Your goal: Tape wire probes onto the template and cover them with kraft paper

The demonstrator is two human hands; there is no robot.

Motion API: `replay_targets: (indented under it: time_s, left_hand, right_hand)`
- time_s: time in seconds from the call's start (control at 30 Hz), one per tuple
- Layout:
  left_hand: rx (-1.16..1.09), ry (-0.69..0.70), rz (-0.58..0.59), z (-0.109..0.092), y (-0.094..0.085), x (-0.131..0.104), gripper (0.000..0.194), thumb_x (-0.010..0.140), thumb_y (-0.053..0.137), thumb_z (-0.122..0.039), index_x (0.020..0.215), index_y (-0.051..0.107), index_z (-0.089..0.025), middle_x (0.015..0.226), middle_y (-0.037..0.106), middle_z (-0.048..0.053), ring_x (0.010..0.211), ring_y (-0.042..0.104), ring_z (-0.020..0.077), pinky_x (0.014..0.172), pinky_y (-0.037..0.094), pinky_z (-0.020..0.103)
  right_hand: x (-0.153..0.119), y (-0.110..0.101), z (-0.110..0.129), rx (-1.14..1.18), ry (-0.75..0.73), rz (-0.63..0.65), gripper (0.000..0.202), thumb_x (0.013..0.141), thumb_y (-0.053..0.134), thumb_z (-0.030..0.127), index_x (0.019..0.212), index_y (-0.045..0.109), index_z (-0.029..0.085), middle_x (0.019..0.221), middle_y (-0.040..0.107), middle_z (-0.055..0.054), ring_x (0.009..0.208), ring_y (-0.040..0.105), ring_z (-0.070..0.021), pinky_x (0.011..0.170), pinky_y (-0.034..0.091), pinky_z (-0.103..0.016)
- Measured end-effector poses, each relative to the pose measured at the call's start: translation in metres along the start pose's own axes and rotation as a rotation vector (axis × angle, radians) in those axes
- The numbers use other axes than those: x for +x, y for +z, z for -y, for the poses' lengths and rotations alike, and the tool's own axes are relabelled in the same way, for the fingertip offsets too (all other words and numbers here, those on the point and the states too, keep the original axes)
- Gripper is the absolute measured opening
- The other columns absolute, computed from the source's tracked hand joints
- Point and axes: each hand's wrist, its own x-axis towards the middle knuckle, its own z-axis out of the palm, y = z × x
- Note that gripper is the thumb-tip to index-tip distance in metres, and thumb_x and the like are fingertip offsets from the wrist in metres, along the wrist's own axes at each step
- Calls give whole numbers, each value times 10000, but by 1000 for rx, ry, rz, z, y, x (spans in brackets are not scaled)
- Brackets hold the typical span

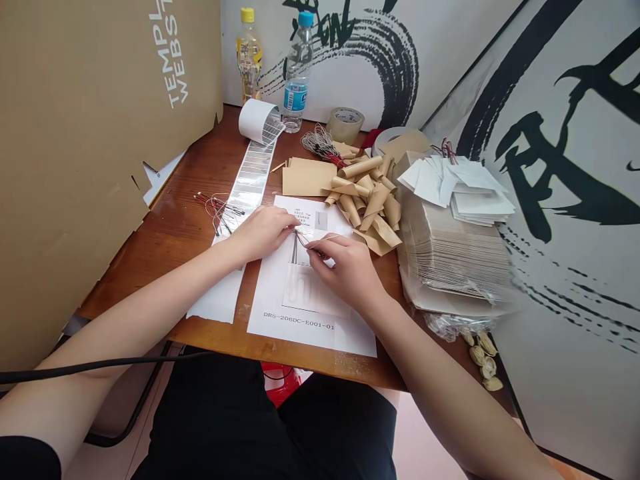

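Observation:
A printed paper sheet (270,300) with a line drawing lies on the table, and both hands are over its upper half. Thin dark wires (295,248) run down the drawing from beside the fingertips of my left hand (265,233). Its fingers are closed at the upper end of these wires. To the right, my right hand (347,267) pinches the wires between thumb and fingers, palm hidden. A loose bundle of red, black and white wires (217,208) lies left of my left hand, partly on a label strip (253,175).
Rolled brown paper pieces (367,193) and flat brown cards (309,177) lie behind the sheet. A stack of cardboard (455,253) topped with white cards (463,187) stands right. Two bottles (296,80), clear tape (345,123) and a large carton (110,120) border the table.

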Motion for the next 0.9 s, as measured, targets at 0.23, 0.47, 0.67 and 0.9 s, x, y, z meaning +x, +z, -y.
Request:
replay_targets:
  time_s: [0.23, 0.47, 0.67, 0.9]
  left_hand:
    - [31, -18, 26, -2, -1, 2, 385, 969, 460, -160, 1142, 798, -226, 1153, 732, 85, 1111, 662, 260, 995, 471, 436]
    - [-54, -86, 72, 2, -5, 4, 345, 949, 513, -227, 1126, 808, -253, 1162, 691, 76, 1162, 623, 277, 1034, 418, 467]
    - [-101, -81, 79, 5, -5, 3, 302, 938, 574, -266, 1130, 808, -277, 1141, 674, 66, 1159, 610, 270, 1035, 406, 453]
    - [-73, -89, 88, 3, -6, 3, 305, 956, 559, -268, 1136, 805, -275, 1146, 675, 72, 1158, 605, 278, 1027, 394, 461]
  right_hand:
    - [-2, 6, -1, -7, 7, 47, 172, 919, 589, 144, 915, 756, 188, 823, 741, -63, 653, 645, -163, 659, 528, -306]
    - [-3, 9, 3, -131, -42, 103, 181, 917, 572, 145, 906, 749, 180, 842, 714, -77, 710, 617, -183, 684, 499, -317]
    - [-2, 8, 7, -195, -96, 47, 158, 940, 578, 152, 890, 726, 173, 824, 690, -76, 739, 610, -196, 679, 478, -319]
    - [0, 6, 8, -296, -128, -73, 142, 938, 603, 139, 834, 680, 200, 851, 686, -71, 783, 603, -205, 704, 435, -335]
